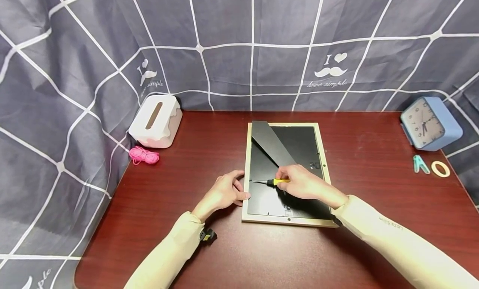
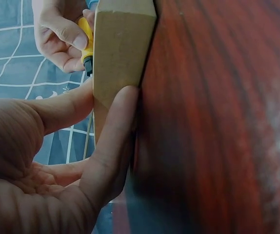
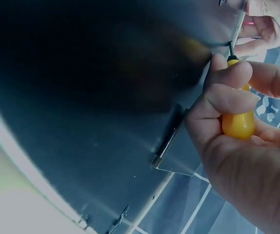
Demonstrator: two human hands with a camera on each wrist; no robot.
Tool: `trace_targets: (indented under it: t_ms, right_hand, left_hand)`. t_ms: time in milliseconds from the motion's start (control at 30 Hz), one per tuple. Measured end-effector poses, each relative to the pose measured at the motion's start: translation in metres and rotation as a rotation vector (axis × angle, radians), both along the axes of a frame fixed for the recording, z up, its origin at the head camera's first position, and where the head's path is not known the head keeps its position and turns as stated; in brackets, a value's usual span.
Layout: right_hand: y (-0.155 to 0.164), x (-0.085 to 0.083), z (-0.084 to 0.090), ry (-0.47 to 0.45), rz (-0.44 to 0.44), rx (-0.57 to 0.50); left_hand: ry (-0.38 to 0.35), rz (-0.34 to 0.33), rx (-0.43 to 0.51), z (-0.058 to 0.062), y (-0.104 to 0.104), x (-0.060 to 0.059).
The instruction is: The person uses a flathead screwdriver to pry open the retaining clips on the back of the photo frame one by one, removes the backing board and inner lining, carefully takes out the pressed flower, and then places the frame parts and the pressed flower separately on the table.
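1. Picture frame (image 1: 285, 216): pale wooden rim, lying face down at centre of the dark red bench (image 1: 187, 247); holds a black backing board (image 1: 269, 197) with its stand leg (image 1: 271, 143) folded diagonally toward the upper left.
2. Screwdriver (image 1: 275, 181): yellow handle, thin shaft pointing left, tip at the frame's left inner edge.
3. Right hand (image 1: 304, 184): grip closed round the screwdriver handle, over the backing board.
4. Left hand (image 1: 224, 193): fingers straight, pressed against the frame's left outer edge; grip holds nothing.
5. Tissue box (image 1: 155, 120): white, upper left of the bench; contents not visible through the slot.
6. Pink cord (image 1: 144, 156): bundled, just below the tissue box.
7. Blue clock (image 1: 430, 123): far right; a tape roll (image 1: 440, 169) and a clip (image 1: 420, 164) below it.
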State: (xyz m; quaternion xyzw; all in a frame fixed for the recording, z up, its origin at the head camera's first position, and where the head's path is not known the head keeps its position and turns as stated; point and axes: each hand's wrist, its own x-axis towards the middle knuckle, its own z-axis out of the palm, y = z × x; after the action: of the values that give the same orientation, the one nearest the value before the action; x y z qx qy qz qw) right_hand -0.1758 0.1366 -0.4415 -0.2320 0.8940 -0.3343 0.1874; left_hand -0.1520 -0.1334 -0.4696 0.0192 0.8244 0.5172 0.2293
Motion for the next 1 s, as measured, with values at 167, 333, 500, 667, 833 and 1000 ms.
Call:
trace_targets:
  t_ms: [167, 333, 500, 667, 833, 1000]
  right_hand:
    - [-0.006, -0.004, -0.001, -0.019, 0.049, 0.022]
    - [-0.011, -0.004, -0.005, -0.024, 0.088, 0.021]
    - [-0.009, -0.004, -0.007, -0.018, 0.093, -0.003]
    - [-0.005, -0.005, -0.008, -0.002, 0.086, -0.023]
    - [-0.004, -0.004, -0.010, -0.023, 0.067, -0.045]
    - [-0.004, -0.004, -0.011, -0.051, 0.047, -0.067]
  left_hand:
    - [0.007, -0.002, -0.005, 0.001, -0.001, 0.000]
    - [0.010, -0.007, -0.012, -0.001, -0.004, 0.001]
    - [0.014, -0.014, -0.005, 0.000, -0.004, -0.001]
    - [0.013, -0.022, -0.001, 0.001, -0.003, -0.004]
    - [-0.004, -0.027, -0.010, 0.001, -0.002, -0.004]
    - [-0.012, -0.022, -0.003, 0.001, -0.002, -0.004]
